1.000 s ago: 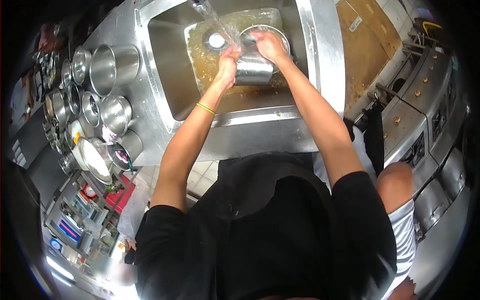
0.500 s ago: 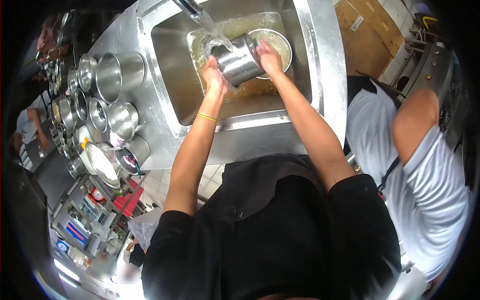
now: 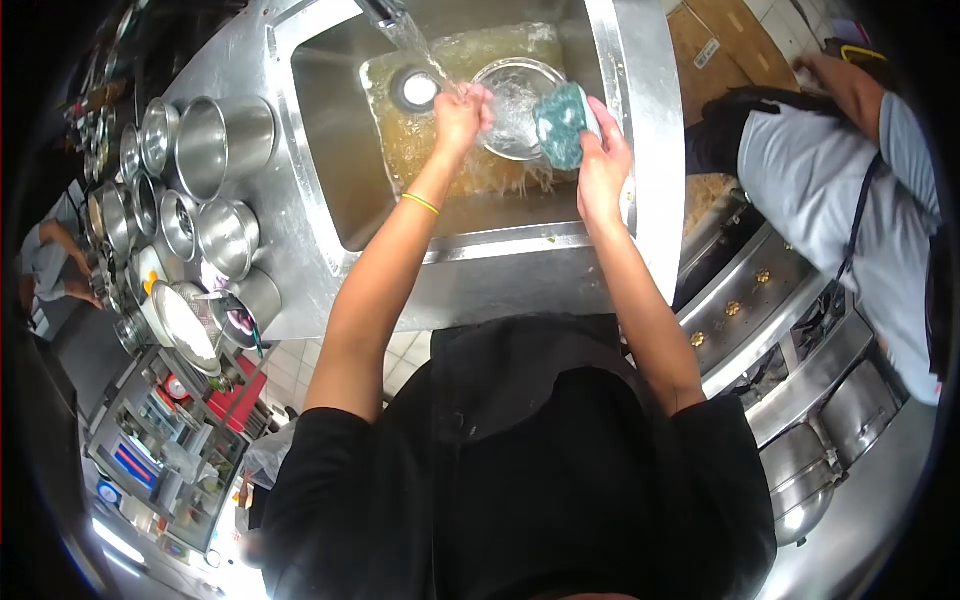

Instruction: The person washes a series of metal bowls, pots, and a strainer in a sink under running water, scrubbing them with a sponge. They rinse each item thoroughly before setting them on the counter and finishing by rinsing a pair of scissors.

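Observation:
My right hand (image 3: pixel 606 165) grips a green scrubbing pad (image 3: pixel 562 126) with white suds, over the right side of the sink (image 3: pixel 345 150). Water from the tap (image 3: pixel 382 12) falls onto my left hand (image 3: pixel 460 118), whose fingers are curled at the left rim of a round metal vessel (image 3: pixel 512 100). Whether those fingers hold the rim is too blurred to tell. The vessel lies in the sink with its mouth up, and the pad covers part of its right edge. Left of it, a round drain (image 3: pixel 418 90) shows through the shallow, cloudy water.
Several metal pots and bowls (image 3: pixel 225 145) stand on the steel counter (image 3: pixel 300 285) at left. A co-worker in a light shirt (image 3: pixel 800 190) is at right, near a steel stove (image 3: pixel 750 315). Another person (image 3: pixel 55 250) is at far left.
The tilted metal pot is no longer between my hands. My right hand has moved right and now holds the green pad. The co-worker at right has shifted away, uncovering the stove.

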Available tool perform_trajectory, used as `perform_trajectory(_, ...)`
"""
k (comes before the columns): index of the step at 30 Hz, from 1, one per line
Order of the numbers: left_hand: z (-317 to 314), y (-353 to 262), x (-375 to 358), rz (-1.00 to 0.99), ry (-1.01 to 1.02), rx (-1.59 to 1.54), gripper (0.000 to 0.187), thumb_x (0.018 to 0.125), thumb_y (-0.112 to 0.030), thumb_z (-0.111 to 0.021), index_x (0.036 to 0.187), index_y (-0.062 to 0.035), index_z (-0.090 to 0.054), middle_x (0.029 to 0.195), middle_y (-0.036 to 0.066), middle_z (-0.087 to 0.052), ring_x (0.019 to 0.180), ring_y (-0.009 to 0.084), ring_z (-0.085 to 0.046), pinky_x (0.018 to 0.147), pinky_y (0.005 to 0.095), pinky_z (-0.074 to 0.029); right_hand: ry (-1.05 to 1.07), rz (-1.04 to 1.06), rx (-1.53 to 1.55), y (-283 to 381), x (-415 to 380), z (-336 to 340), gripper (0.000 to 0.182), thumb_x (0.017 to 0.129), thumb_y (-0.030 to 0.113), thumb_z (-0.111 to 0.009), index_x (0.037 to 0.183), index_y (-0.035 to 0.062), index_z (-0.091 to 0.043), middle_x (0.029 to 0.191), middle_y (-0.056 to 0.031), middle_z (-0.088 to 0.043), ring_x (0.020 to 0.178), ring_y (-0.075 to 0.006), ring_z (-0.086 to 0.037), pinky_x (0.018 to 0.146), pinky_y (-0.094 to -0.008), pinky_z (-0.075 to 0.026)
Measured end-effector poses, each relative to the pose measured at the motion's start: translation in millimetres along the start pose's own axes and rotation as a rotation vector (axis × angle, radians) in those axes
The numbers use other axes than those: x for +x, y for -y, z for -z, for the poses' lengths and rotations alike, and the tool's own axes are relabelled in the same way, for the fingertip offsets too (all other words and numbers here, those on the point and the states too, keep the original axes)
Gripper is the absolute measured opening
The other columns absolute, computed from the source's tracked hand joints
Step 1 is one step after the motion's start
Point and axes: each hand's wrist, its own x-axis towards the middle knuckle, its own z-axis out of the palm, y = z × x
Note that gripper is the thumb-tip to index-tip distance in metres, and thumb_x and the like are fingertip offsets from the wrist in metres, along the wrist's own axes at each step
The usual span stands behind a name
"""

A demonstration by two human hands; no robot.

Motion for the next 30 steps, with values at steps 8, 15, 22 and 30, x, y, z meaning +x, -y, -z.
perform_trajectory(8,-28,-29,48,-0.571,-0.007,0.896,0.025,0.073,-0.025,-0.062,0.080,-0.0016,-0.058,0.082,0.014,-0.062,0.077,0.0304,-0.059,0.068,0.0377,-0.046,0.227,0.371,-0.710,-10,24,-13,0.040,0.073,-0.002,-0.047,0.112,0.0015,-0.053,0.105,-0.0205,-0.057,0.088,-0.0265,-0.059,0.082,-0.0313,-0.044)
perform_trajectory(15,-56,-31,85,-0.828,0.719,1.056,0.018,0.061,0.001,-0.049,0.077,0.0009,-0.058,0.094,0.013,-0.062,0.089,0.0309,-0.058,0.074,0.0376,-0.046,0.928,0.151,-1.533,-94,28,-19,0.063,0.069,0.017,-0.056,0.127,0.0026,-0.037,0.134,-0.0185,-0.031,0.125,-0.0369,-0.027,0.100,-0.0454,-0.029)
perform_trajectory(22,-4,-4,62,-0.777,-0.031,0.613,0.044,0.055,0.005,-0.040,0.088,-0.0037,-0.067,0.079,0.016,-0.065,0.058,0.0218,-0.058,0.056,0.0303,-0.046,0.612,0.348,-0.959,-115,29,-80,0.047,0.061,0.011,-0.060,0.106,0.0029,-0.053,0.102,-0.0201,-0.055,0.093,-0.0343,-0.055,0.082,-0.0398,-0.045)
perform_trajectory(30,48,-5,84,0.139,-0.074,0.051,0.010,0.074,-0.004,-0.047,0.076,-0.0051,-0.057,0.059,-0.003,-0.049,0.051,0.0078,-0.045,0.041,0.0269,-0.034,1.270,0.767,-0.978,-50,48,-53,0.030,0.062,0.001,-0.058,0.091,0.0081,-0.058,0.082,-0.0164,-0.059,0.078,-0.0327,-0.058,0.066,-0.0411,-0.048)
